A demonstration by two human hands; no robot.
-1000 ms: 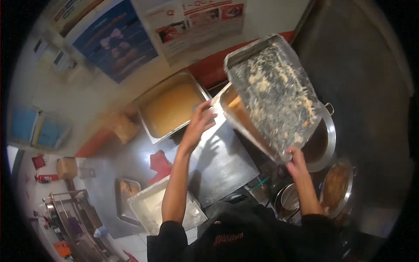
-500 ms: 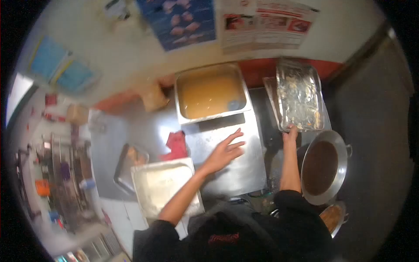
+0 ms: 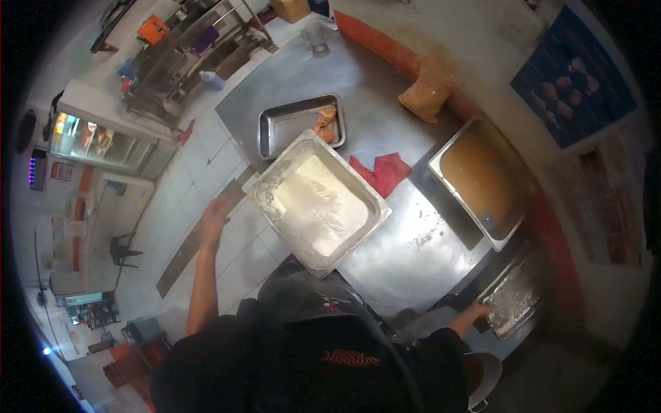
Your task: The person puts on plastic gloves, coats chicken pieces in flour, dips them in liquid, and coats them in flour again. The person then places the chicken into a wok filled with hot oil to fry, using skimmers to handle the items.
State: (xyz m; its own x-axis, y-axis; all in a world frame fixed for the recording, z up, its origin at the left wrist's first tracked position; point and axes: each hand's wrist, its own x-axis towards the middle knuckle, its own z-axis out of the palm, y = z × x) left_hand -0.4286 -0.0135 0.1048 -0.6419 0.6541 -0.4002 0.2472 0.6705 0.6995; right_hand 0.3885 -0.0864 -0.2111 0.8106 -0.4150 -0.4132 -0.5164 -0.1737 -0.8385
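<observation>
My left hand (image 3: pixel 217 210) is raised over the tiled floor, just left of a metal pan of white flour (image 3: pixel 320 206); its fingers are blurred, and nothing shows in them. At the lower right, my right hand (image 3: pixel 476 311) is closed on the near edge of a foil-like, flour-smeared tray (image 3: pixel 511 296). Beyond the flour pan, a shallow tray (image 3: pixel 286 131) holds pieces of browned food (image 3: pixel 326 124). A red cloth (image 3: pixel 385 173) lies crumpled beside the flour pan. The deep pan of orange-brown liquid (image 3: pixel 482 180) stands near the wall.
A brown bag (image 3: pixel 425 98) leans by the wall on the steel table (image 3: pixel 379 272). A clear jug (image 3: pixel 315 38) stands at the table's far end. Part of a round metal pan (image 3: pixel 490 375) shows at the lower right. Shelving (image 3: pixel 200 51) and a lit display fridge (image 3: pixel 103 138) stand at left.
The view has swung left. My right hand has carried the smeared tray down from its raised, tilted position. My left hand has moved from above the table to the left of the flour pan.
</observation>
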